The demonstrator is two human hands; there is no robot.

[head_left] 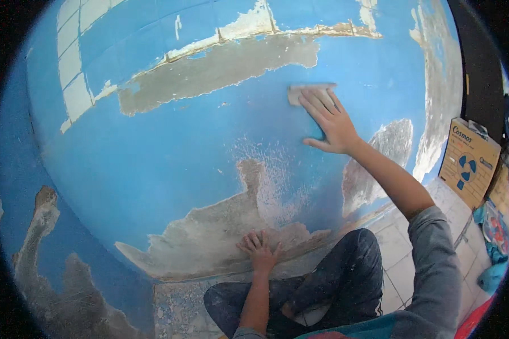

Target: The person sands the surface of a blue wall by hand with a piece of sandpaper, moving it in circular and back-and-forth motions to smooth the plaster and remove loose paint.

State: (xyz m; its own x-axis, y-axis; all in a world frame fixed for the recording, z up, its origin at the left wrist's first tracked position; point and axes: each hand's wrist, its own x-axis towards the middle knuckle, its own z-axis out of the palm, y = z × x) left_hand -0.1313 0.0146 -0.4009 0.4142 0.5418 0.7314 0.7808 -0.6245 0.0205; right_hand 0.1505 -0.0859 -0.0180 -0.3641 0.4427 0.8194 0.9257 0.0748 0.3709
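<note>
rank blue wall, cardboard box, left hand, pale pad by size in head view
1. blue wall
2. cardboard box
3. left hand, pale pad: too alike to rank; right hand partly covers the pad

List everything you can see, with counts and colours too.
Front wall: one, blue, ahead
Side wall: one, darker blue, left
Bare patches: several, grey, both walls
Squares: several, white, upper left
Flat pad: one, greyish, upper centre
Panel: one, black, upper right
Cardboard box: one, brown, right
Bundle: one, teal, right
Unclear item: one, red, lower right
Tiled floor: one, whitish, bottom
Debris: many bits, pale, lower left
Legs: two, dark-clad, bottom centre
Left hand: one, bare, on lower patch
Right hand: one, bare, on pad
</note>
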